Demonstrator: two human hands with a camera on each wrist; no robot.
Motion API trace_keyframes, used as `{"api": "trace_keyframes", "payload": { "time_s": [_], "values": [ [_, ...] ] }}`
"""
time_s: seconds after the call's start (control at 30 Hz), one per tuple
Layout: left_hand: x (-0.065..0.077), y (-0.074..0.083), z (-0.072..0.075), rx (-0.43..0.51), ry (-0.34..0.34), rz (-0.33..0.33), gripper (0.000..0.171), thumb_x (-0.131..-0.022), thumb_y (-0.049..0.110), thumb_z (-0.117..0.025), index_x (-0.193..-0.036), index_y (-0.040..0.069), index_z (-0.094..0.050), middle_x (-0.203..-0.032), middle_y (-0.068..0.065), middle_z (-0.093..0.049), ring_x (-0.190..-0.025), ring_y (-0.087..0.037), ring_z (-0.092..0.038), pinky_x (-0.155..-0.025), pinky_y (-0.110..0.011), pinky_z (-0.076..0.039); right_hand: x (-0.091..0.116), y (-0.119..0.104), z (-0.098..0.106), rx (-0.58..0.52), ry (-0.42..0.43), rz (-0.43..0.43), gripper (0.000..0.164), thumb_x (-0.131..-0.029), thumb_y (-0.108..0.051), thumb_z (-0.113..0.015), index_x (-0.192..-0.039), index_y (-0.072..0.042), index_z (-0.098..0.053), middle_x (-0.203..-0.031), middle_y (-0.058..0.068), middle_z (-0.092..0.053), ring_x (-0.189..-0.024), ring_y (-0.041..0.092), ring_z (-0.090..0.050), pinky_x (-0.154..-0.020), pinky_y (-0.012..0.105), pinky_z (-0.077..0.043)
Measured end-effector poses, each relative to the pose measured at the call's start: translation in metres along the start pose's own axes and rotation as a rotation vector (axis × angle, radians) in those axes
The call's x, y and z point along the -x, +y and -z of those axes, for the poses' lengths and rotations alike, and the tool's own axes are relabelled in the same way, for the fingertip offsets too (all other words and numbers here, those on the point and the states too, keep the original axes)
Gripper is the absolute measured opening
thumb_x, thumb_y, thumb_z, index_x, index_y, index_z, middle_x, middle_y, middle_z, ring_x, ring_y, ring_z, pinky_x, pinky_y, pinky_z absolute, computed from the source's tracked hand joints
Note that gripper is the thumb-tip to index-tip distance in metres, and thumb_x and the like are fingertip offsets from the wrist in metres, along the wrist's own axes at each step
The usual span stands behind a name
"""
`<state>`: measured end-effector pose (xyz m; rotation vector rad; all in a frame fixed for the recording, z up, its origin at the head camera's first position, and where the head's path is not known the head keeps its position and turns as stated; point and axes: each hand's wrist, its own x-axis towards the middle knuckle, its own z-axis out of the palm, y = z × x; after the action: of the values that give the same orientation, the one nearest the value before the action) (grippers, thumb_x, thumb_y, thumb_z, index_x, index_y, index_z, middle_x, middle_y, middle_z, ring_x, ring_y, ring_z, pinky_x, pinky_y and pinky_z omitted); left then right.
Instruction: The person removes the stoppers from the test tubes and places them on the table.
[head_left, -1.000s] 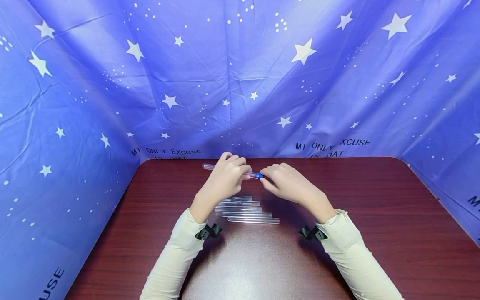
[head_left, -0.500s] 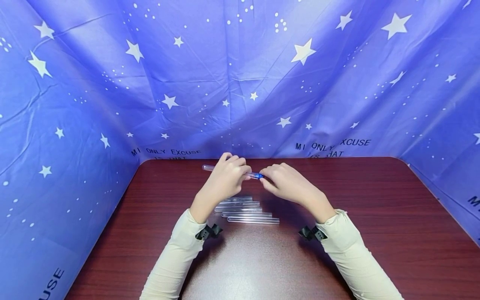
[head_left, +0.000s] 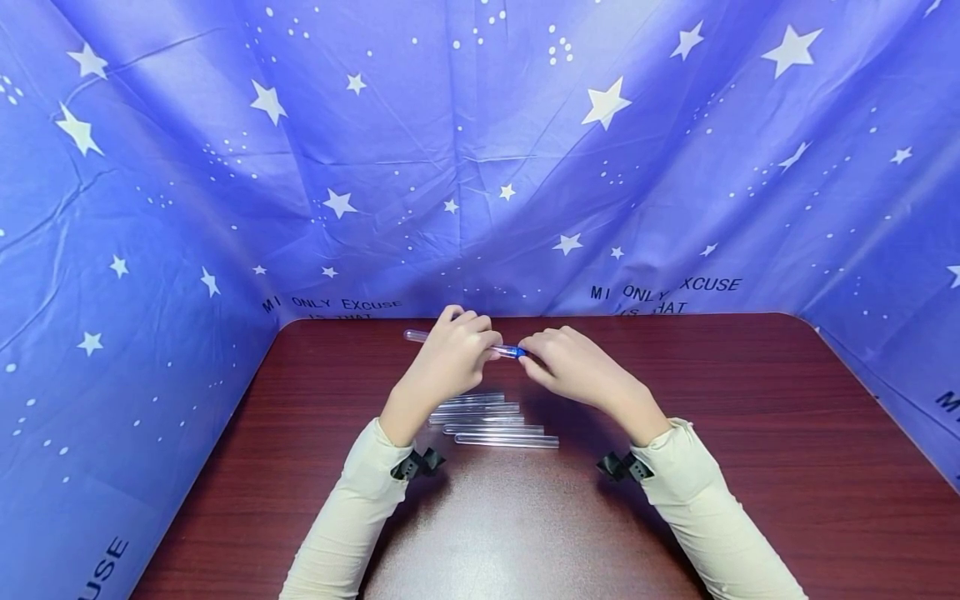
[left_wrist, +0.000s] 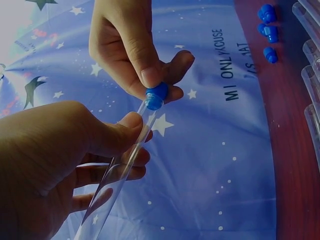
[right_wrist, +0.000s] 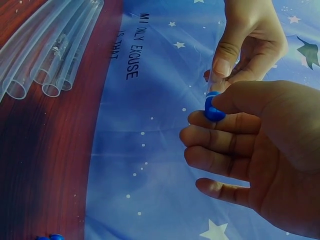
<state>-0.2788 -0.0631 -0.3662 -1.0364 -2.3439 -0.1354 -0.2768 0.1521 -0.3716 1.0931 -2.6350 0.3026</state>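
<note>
A clear test tube (left_wrist: 95,220) is held in my left hand (head_left: 450,354) between thumb and fingers, its rounded end pointing out to the left. At its other end sits a blue stopper (left_wrist: 156,96), the narrower part at the tube's mouth. Thumb and index finger of my right hand (head_left: 573,362) pinch that stopper, while the remaining fingers extend below it in the right wrist view. Both hands are above the far part of the table. Nearer to me, several more clear tubes (head_left: 506,441) lie side by side, their uncapped ends to the right.
Loose blue stoppers (left_wrist: 269,33) lie on the dark red wooden table (head_left: 750,458), in a row in the left wrist view. A blue cloth (head_left: 480,167) with white stars hangs behind the table and along both sides.
Both hands stay in nearly the same place, with the tube and stopper between them. The blue stopper appears slightly shifted left against the tube; the loose tubes have not moved.
</note>
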Motion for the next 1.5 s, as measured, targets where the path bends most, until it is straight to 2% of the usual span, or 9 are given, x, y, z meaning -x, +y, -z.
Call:
{"api": "trace_keyframes", "payload": {
  "time_s": [0.83, 0.97, 1.2, 1.5],
  "values": [
    [0.0005, -0.0004, 0.0017, 0.001, -0.012, 0.006, 0.005, -0.087, 0.016, -0.079, -0.090, 0.013, -0.077, -0.081, 0.002, -0.066, -0.082, -0.019, -0.063, -0.093, -0.039, -0.046, -0.0018, 0.0028, -0.0034, -0.004, 0.002, 0.010, 0.013, -0.096, -0.018, -0.061, -0.094, -0.008, -0.069, -0.070, -0.003, -0.056, -0.068, 0.016, -0.055, -0.071, 0.041, -0.050],
    [0.0004, -0.0012, 0.0017, -0.014, -0.009, 0.008, 0.002, -0.088, 0.015, -0.077, -0.087, 0.014, -0.076, -0.080, 0.002, -0.066, -0.081, -0.019, -0.063, -0.093, -0.039, -0.046, -0.0019, 0.0019, -0.0027, 0.012, 0.025, 0.025, 0.014, -0.096, -0.017, -0.061, -0.096, -0.007, -0.070, -0.071, -0.002, -0.058, -0.069, 0.018, -0.057, -0.071, 0.041, -0.050],
    [0.0001, -0.0010, 0.0009, -0.053, -0.023, 0.016, 0.008, -0.091, 0.017, -0.074, -0.085, 0.015, -0.078, -0.076, 0.002, -0.067, -0.076, -0.018, -0.065, -0.092, -0.037, -0.046, -0.0008, 0.0001, -0.0005, 0.036, 0.066, 0.065, 0.014, -0.097, -0.016, -0.062, -0.099, -0.005, -0.070, -0.074, 0.001, -0.061, -0.071, 0.021, -0.060, -0.073, 0.041, -0.051],
    [0.0002, -0.0011, 0.0016, -0.034, -0.032, 0.027, 0.008, -0.091, 0.016, -0.073, -0.085, 0.014, -0.079, -0.080, 0.003, -0.072, -0.079, -0.017, -0.068, -0.092, -0.037, -0.046, -0.0003, 0.0007, -0.0016, 0.057, 0.113, 0.092, 0.012, -0.096, -0.016, -0.063, -0.097, -0.006, -0.070, -0.072, 0.001, -0.060, -0.070, 0.021, -0.059, -0.071, 0.040, -0.050]
  ]
}}
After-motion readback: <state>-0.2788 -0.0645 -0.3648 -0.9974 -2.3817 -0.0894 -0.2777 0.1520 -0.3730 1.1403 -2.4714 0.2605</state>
